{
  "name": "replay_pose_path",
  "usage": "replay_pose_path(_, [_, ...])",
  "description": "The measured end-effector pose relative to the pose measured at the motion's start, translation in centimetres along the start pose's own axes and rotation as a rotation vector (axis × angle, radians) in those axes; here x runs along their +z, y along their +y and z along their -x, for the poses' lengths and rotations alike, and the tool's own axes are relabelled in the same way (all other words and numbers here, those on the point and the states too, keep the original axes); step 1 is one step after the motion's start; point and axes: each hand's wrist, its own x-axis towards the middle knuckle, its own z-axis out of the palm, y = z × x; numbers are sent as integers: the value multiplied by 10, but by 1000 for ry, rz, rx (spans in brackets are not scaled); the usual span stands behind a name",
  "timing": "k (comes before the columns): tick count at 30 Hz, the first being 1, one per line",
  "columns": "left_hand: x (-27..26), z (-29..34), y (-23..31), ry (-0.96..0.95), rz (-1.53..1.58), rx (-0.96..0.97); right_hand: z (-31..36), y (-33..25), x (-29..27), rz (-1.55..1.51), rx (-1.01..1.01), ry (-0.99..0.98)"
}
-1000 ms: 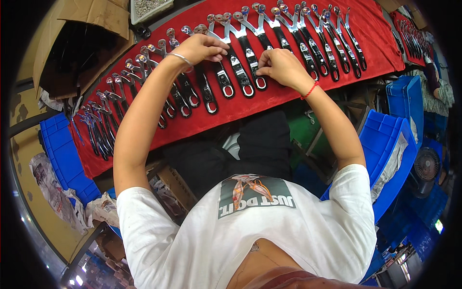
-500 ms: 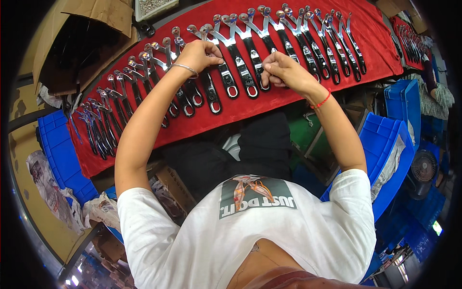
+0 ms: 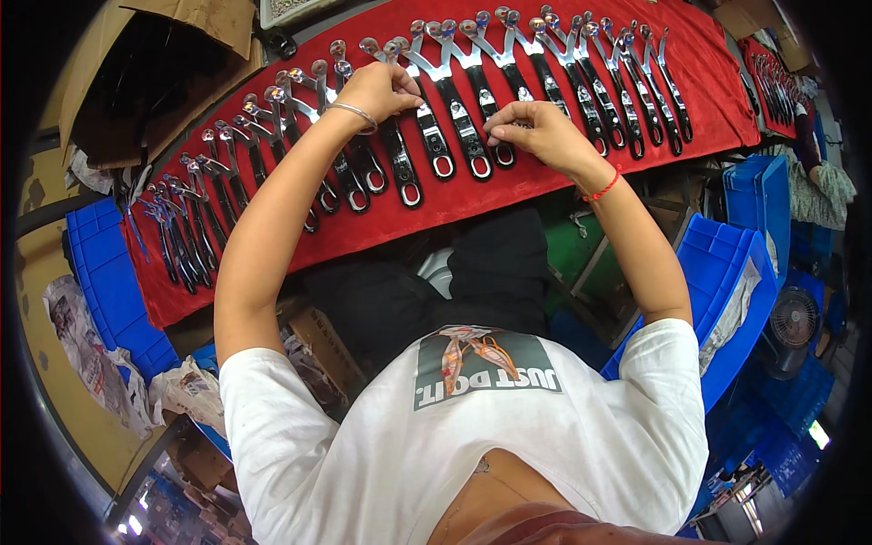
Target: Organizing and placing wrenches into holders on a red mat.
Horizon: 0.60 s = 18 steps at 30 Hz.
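Note:
A long row of handled tools lies side by side on a red cloth (image 3: 363, 238). Each has a shiny forked metal head with rounded tips and a black handle, often with an oval hole at its end. My left hand (image 3: 380, 93) has its thumb and fingers brought together at the upper handle of one forked tool (image 3: 435, 138). Whatever is in that pinch is hidden. Over the lower handle of a nearby tool (image 3: 474, 145), my right hand (image 3: 538, 133) has thumb and forefinger close together, its other fingers curled. Anything between them is too small to make out.
An open cardboard box (image 3: 195, 23) with dark contents stands at the far left. Blue crates flank me, one on the left (image 3: 113, 282) and one on the right (image 3: 718, 272). At the right is a fan (image 3: 795, 320). A tray of small metal pieces (image 3: 289, 9) sits at the back.
My right hand has shifted slightly up, and its thumb and forefinger now reach further left over the handle. My left hand stays at nearly the same tool. The view has moved a little.

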Motion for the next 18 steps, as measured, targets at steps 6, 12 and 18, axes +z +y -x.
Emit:
replay_pose_path(6, [-13,20,-15,-168,794,-105,-10,-5,18,375,-15,16])
replay_pose_path(12, [-23,49,-13,-117,1138,-189,-15,0,24,596,-184,35])
replay_pose_path(18, [-20,56,-31,60,1453,-325,-19,-8,29,720,-182,31])
